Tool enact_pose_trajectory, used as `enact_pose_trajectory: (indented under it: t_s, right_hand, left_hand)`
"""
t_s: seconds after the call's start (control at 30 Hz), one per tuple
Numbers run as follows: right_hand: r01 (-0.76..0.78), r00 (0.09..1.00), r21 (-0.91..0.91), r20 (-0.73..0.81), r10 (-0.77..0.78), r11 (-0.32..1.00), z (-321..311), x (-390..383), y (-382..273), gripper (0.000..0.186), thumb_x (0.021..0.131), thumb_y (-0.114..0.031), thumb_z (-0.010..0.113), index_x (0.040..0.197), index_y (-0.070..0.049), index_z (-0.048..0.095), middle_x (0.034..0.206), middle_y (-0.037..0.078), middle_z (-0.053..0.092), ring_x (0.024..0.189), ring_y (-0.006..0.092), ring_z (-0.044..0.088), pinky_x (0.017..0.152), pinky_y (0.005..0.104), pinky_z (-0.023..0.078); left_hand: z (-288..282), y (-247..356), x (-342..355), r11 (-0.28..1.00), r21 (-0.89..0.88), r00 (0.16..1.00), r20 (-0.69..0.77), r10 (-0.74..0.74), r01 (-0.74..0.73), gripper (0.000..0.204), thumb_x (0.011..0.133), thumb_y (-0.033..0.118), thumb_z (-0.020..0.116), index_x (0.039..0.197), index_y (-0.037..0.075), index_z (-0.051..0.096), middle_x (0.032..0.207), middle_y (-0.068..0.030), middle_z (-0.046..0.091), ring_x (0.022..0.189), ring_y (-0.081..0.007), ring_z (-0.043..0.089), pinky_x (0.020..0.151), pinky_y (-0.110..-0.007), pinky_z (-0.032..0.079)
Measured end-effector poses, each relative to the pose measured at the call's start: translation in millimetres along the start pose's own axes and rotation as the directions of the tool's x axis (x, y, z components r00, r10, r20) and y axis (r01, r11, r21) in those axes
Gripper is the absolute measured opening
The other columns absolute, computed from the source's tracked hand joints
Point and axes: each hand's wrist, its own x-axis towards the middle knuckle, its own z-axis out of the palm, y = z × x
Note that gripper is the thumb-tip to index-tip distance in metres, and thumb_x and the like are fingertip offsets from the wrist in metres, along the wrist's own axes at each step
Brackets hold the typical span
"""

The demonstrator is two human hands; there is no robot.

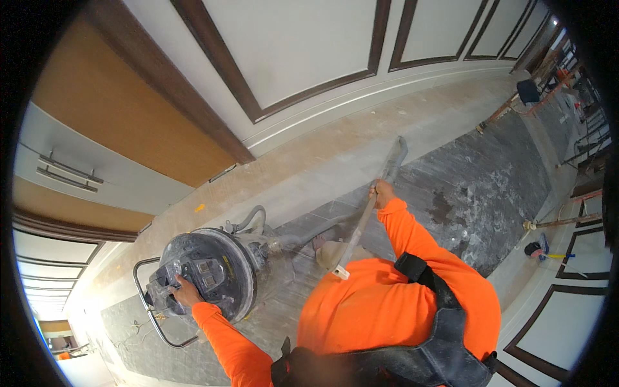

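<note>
Torso: orange sleeves, dark harness, nearest.
Left hand (185, 293): curled on round grey vacuum (209, 274), near left.
Right hand (382, 193): fist around vacuum wand (371, 209), right, reaching far.
Floor (477, 187): dark tiles dusty, patchy; cleaning seems partway, much left.

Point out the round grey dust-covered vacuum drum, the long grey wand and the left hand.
Round grey dust-covered vacuum drum (206, 274): head view, on its lid.
Long grey wand (358, 233): head view, mid-shaft below the right hand's grip.
Left hand (186, 293): head view, back of the hand.
</note>
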Motion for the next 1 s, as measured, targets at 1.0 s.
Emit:
enact_pose_trajectory:
  t_s: [1.0]
  right_hand:
    - [-0.036,0.996,-0.168,-0.082,0.022,0.985,32.6,188.0,-168.5,0.014,0.087,-0.023,0.048,0.094,-0.011,0.043,0.058,0.004,0.044,0.039,0.0185,0.041,0.037,0.0337,0.035]
  left_hand:
    - [39.2,150.3,-126.9,0.990,0.115,0.996,-0.027,-0.080,0.083,0.070,0.084,0.051,0.044,0.126,-0.005,0.041,0.127,-0.0246,0.043,0.116,-0.0371,0.043,0.097,-0.037,0.035]
